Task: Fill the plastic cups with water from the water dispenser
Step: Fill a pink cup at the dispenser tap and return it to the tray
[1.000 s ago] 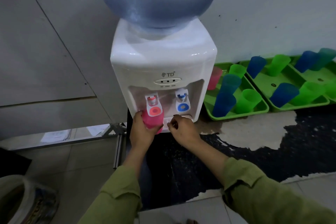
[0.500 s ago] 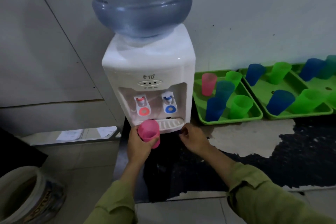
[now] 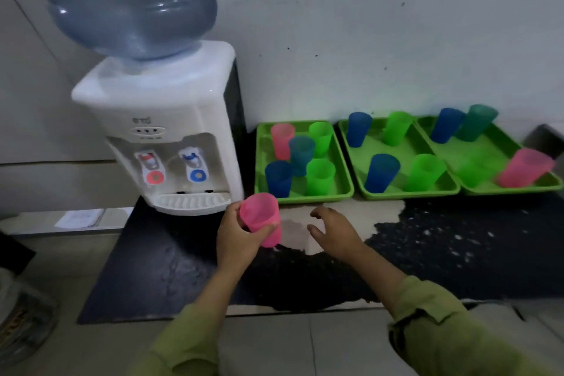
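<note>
**Pink cup held just off the drip grille**

The left hand [image 3: 238, 238] grips a translucent pink tapered plastic cup [image 3: 262, 218], fingers curled round its smooth wall, just right of the ribbed drip grille [image 3: 192, 201] of the white plastic water dispenser [image 3: 171, 113]. The right hand [image 3: 334, 230] hovers nearby, fingers spread, holding nothing. Behind stand three glossy green rectangular trays [image 3: 305, 197] of pink, blue and green tumblers [image 3: 381, 172]. The black counter [image 3: 457, 253] is worn and patchy.

A modest pantry corner: water dispenser [image 3: 171, 119] and cup trays [image 3: 305, 198] on a worn counter [image 3: 442, 253].
</note>
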`<move>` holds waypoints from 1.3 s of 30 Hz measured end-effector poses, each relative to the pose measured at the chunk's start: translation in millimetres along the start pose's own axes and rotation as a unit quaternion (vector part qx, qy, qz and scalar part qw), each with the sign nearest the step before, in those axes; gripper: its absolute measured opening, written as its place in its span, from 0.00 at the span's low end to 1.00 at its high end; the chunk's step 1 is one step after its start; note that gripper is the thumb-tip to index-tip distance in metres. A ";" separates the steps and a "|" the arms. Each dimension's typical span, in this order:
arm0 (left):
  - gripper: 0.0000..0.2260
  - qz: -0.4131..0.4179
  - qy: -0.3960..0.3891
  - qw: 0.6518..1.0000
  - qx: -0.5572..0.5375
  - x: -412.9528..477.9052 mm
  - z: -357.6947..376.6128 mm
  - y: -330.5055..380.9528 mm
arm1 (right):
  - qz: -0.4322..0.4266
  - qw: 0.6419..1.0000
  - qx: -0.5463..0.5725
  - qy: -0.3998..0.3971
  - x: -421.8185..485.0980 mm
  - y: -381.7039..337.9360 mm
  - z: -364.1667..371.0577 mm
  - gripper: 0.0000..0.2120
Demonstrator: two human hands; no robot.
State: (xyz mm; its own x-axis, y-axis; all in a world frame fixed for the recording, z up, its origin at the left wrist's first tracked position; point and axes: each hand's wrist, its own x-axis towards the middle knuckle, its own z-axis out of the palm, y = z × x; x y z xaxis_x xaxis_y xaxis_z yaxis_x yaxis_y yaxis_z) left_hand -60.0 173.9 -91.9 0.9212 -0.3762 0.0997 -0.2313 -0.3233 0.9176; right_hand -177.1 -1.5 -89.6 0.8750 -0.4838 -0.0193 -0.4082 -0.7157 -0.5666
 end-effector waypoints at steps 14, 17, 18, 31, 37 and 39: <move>0.31 0.127 -0.067 0.989 -0.045 58.0 128.5 134.3 | 0.024 0.982 -0.018 0.184 36.4 76.4 -140.3 0.10; 0.31 0.139 -0.069 0.986 -0.056 82.5 157.7 158.7 | 0.039 0.977 -0.016 0.207 53.8 92.1 -167.2 0.09; 0.31 0.140 -0.070 0.986 -0.054 89.2 166.2 166.0 | 0.042 0.976 -0.015 0.212 58.9 97.5 -173.7 0.09; 0.33 0.077 -0.119 0.990 0.017 168.3 297.1 194.8 | 0.138 0.976 -0.018 0.167 155.1 213.8 -231.5 0.11; 0.33 0.018 -0.174 0.982 0.075 184.0 359.2 178.7 | 0.188 0.980 -0.025 0.056 193.1 272.6 -230.4 0.17; 0.33 0.010 -0.192 0.976 0.106 187.5 375.7 170.8 | 0.195 0.980 -0.050 0.003 204.6 287.1 -227.5 0.20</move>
State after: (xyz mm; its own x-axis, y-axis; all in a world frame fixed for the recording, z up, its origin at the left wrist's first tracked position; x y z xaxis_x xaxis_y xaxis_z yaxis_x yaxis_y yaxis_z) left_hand -44.4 -278.1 -61.1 0.7406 -0.6681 -0.0717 -0.3446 -0.4692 0.8131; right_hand -174.5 -420.6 -68.8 0.6464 -0.7326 -0.2135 -0.7345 -0.5216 -0.4340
